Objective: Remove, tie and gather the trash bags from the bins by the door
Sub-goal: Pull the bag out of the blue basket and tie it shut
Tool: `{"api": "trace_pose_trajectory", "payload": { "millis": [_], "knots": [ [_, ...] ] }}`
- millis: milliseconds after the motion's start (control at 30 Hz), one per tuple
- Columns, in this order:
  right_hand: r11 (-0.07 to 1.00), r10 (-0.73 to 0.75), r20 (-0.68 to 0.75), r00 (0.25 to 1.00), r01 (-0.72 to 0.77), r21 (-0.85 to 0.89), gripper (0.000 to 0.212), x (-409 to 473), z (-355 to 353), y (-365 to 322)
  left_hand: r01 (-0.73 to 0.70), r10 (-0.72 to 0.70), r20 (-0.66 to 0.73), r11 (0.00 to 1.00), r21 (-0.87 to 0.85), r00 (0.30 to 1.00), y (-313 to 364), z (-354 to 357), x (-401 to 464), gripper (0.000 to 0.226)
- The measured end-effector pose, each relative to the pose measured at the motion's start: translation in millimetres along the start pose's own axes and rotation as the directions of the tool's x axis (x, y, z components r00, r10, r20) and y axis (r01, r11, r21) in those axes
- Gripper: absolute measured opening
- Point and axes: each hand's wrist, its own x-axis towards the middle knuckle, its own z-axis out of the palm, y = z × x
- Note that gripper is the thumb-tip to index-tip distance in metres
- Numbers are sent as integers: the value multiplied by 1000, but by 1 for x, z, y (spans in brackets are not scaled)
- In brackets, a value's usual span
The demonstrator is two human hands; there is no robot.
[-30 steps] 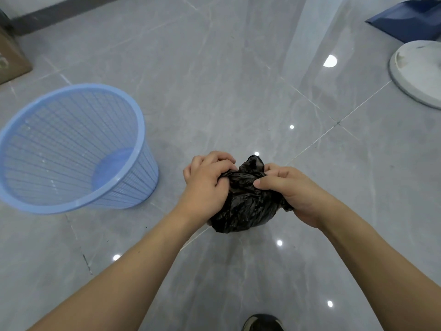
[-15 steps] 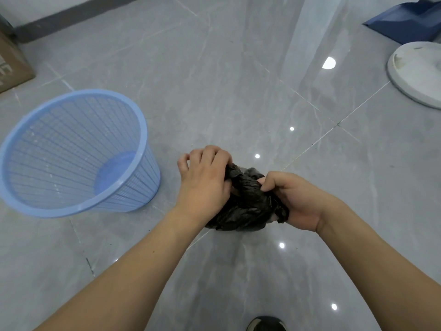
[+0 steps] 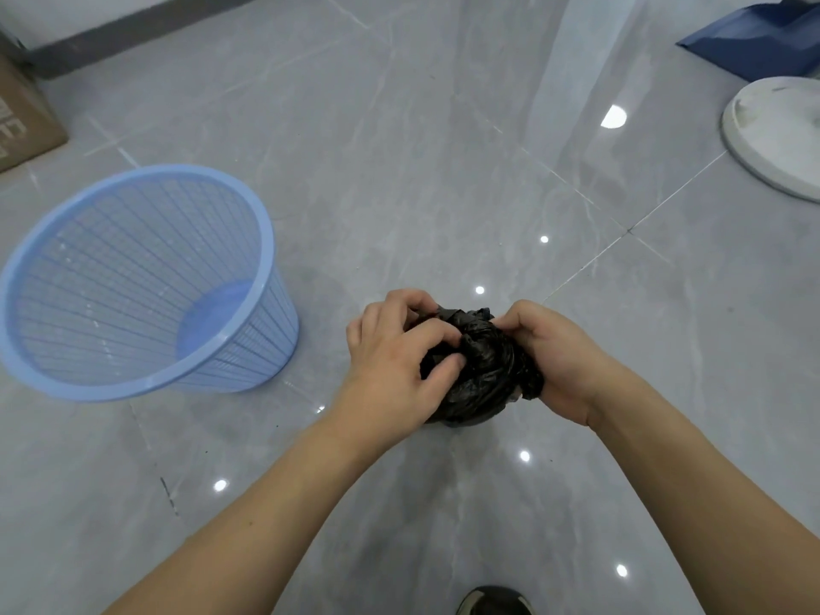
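Observation:
A small black trash bag (image 3: pixel 481 375), crumpled into a ball, hangs above the grey tiled floor between both hands. My left hand (image 3: pixel 395 361) grips its left side, fingers curled into the plastic near the top. My right hand (image 3: pixel 554 352) holds the right side and pinches the bag's gathered top. To the left stands a light blue mesh bin (image 3: pixel 133 281), tilted toward me, with no bag inside.
A brown cardboard box (image 3: pixel 24 117) sits at the far left edge by the wall. A round white base (image 3: pixel 776 130) and a dark blue object (image 3: pixel 754 42) lie at the upper right. The tip of a dark shoe (image 3: pixel 492 603) shows at the bottom.
Both hands have shifted their hold on the bag's top, working the plastic. The bag stays between them in about the same place; the bin has not moved.

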Motion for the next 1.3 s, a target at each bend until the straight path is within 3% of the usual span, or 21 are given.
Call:
{"api": "trace_pose_trajectory", "payload": {
  "millis": [67,200,267,400,633,733,867,1000,1100,1300],
  "knots": [
    [999,-28,-54,998,27,-29,28,-1,-4,-2,41,-43,-35,998,-45,998,4,1,3,6],
    [981,-96,-153,984,67,-181,22,0,-13,-3,194,-198,7,952,-238,980,10,-6,8,8],
    [987,-87,-139,986,67,-143,28,0,-15,-2,161,-160,25,968,-192,987,8,-8,9,2],
    [993,-62,-77,995,53,-108,25,0,-13,-1,109,-105,44,988,-106,993,9,-6,10,17],
    [973,-96,-179,979,55,-222,23,-3,-8,-4,125,-120,55,985,-118,991,16,-3,17,5],
    [964,-107,-112,988,75,-255,34,-7,-7,-7,276,-260,96,930,-241,961,19,-9,21,10],
    [960,-84,-98,992,55,-274,31,-6,-7,-7,487,-452,187,770,-413,872,20,-20,26,12],
    [985,-45,-53,998,36,-168,26,-4,-8,-6,346,-351,33,896,-279,936,18,-23,13,5],
    [997,-19,30,999,21,-78,27,-1,-9,-6,319,-298,114,878,-356,948,18,-28,2,6],
    [998,-40,20,999,42,-56,28,-3,-3,-9,344,-325,118,909,-234,938,20,-24,9,7]
  ]
}}
